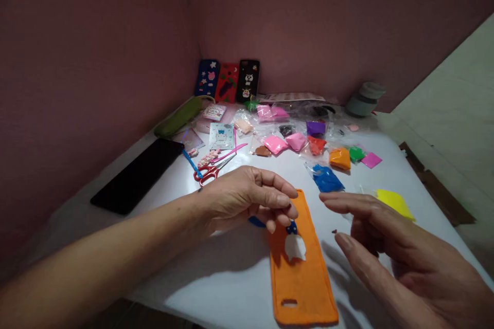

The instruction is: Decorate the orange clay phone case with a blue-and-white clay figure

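An orange phone case (303, 282) lies flat on the white table, with a white cat-head shape (295, 248) and a blue dotted piece (292, 227) on it. My left hand (257, 198) hovers over the case's upper end, thumb and forefinger pinched together; whatever may be between them is too small to make out. To the right of the case is my right hand (389, 247), its thumb and forefinger apart, holding nothing. A tiny dark red bit (334, 232) shows beside the right thumb tip. Part of a blue item (256, 222) peeks out under my left hand.
Red-handled scissors (208, 174), a blue tool (192, 163) and a black phone (139, 177) lie at left. Bagged clay, including blue (327, 178) and yellow (395, 204), spreads behind and right. Decorated cases (227, 82) lean on the wall near a jar (365, 100).
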A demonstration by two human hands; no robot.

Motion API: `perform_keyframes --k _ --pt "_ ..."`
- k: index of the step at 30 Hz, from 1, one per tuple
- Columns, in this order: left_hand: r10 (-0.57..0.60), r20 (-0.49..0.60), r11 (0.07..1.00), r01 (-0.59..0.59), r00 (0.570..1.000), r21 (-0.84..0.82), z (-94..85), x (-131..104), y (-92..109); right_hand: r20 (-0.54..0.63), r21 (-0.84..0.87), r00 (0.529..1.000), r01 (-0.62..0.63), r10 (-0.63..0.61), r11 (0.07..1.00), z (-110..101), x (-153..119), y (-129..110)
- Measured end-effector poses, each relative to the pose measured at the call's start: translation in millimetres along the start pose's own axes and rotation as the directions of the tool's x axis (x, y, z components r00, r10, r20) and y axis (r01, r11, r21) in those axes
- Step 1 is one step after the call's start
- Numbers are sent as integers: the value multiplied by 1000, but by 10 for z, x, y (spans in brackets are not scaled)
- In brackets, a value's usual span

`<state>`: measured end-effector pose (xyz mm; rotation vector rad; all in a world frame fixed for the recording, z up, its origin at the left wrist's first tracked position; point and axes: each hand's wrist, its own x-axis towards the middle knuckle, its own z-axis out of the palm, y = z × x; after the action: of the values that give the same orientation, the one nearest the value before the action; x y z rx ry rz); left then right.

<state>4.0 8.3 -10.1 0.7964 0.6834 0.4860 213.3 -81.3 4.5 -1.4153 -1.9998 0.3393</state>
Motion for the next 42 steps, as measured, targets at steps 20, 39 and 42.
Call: perform_keyframes --k 20,39,42 --pt "6 29 1000 -6 1000 -10 -30 -9 -34 -179 29 984 12 -7 1000 283 63 378" --pt "8 105 993 4 994 -116 -116 20 -23 -130 -28 991 -22 19 999 317 -30 488" --pt "-7 115 993 21 993 -120 -133 26 -33 -132 -12 990 -56 54 998 330 -36 458"
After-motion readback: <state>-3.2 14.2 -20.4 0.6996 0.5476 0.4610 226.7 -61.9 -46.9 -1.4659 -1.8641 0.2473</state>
